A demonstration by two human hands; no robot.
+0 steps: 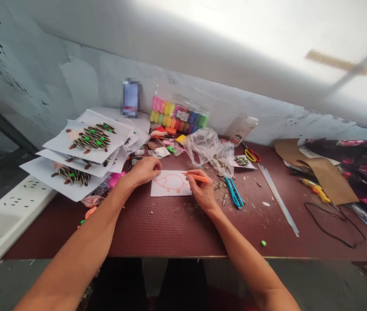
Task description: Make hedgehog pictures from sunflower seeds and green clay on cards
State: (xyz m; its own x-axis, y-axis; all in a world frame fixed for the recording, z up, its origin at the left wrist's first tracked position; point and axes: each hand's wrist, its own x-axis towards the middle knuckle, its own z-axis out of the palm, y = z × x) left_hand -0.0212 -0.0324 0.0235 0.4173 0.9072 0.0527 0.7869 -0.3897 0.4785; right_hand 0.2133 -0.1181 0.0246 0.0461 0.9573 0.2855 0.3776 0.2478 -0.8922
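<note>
A small white paper [162, 191] lies on the dark red table, with an orange outline drawing of a rounded animal on it. My left hand [144, 169] is at the paper's upper left corner, its fingers curled together and holding the edge. In my right hand [202, 190] is an orange marker [198, 177], pinched with its tip at the upper right of the drawing. A blue utility knife [234, 193] lies to the right of this hand. Loose sunflower seeds [219, 185] are scattered beside the knife.
Stacked sheets with seed hedgehogs [93, 138] stand at left by a white power strip [15, 216]. Behind are colored clay packs [178, 114], a plastic bag [204, 144] and a white bottle [243, 129]. Scissors [252, 155], glue sticks [279, 198] and a glue gun [317, 190] lie right.
</note>
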